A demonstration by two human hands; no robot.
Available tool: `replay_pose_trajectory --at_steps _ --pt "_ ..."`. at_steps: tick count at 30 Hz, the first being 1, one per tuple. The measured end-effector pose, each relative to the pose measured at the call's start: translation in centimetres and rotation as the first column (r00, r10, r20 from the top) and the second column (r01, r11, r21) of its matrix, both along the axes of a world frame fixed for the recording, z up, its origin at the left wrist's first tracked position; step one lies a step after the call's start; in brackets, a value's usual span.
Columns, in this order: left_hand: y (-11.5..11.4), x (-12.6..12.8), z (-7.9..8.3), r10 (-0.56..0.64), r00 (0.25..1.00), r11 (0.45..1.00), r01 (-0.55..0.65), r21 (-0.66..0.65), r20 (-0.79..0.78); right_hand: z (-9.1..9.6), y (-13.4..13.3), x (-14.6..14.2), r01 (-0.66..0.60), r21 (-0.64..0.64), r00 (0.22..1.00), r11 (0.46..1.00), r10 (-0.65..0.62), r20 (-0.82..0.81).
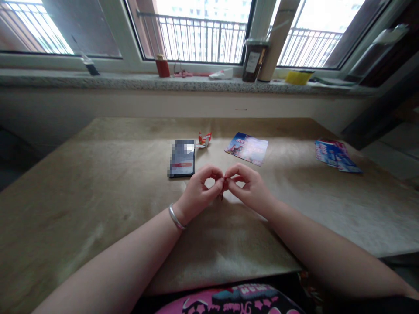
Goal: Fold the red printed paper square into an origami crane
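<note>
Head view. Left hand and right hand meet just above the middle of the tabletop, the fingers of both closed in a pinch on a small red paper piece held between them. From the hands, a phone lies at 11 o'clock, a folded red-and-white paper at 12 o'clock, a blue card at 1 o'clock and blue printed sheets at 2 o'clock. A silver bracelet circles the left wrist.

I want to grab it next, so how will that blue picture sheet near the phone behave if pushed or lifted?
Probably light and floppy: the blue sheet lies thin and flat on the table. A push would likely slide it, since the table looks smooth. Flat edges may resist pinching.
</note>
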State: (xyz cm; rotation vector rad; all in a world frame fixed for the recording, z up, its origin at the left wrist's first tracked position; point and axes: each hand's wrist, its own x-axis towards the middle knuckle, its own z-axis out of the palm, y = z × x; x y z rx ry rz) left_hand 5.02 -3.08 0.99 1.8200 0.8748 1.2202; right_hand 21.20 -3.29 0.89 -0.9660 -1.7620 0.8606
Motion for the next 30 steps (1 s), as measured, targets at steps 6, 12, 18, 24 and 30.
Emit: replay_pose_trajectory --at_steps 6,12,18,24,30 --pt "-0.1 0.1 0.2 0.059 0.998 0.995 -0.056 0.085 -0.038 -0.2 0.0 0.2 -0.009 0.0 0.999 1.0 0.009 0.031" --pt "-0.1 0.2 0.3 0.064 0.994 0.995 -0.057 0.078 -0.087 0.2 -0.1 0.1 -0.014 0.107 0.997 0.994 0.006 0.075" --pt "-0.1 0.5 0.3 0.046 0.996 0.998 -0.044 0.036 -0.071 0.3 -0.3 -0.2 -0.01 0.158 0.996 0.987 -0.005 0.091" --pt "0.3 0.4 -0.2 0.007 0.998 0.999 -0.01 -0.036 -0.067 -0.3 0.1 -0.2 -0.03 0.012 0.997 0.999 0.029 0.068" --pt "1.1 0.3 -1.4 -0.121 0.987 0.969 0.096 -0.229 -0.102 -1.0 1.0 0.1 -0.027 -0.105 1.0 0.994 0.027 -0.004"
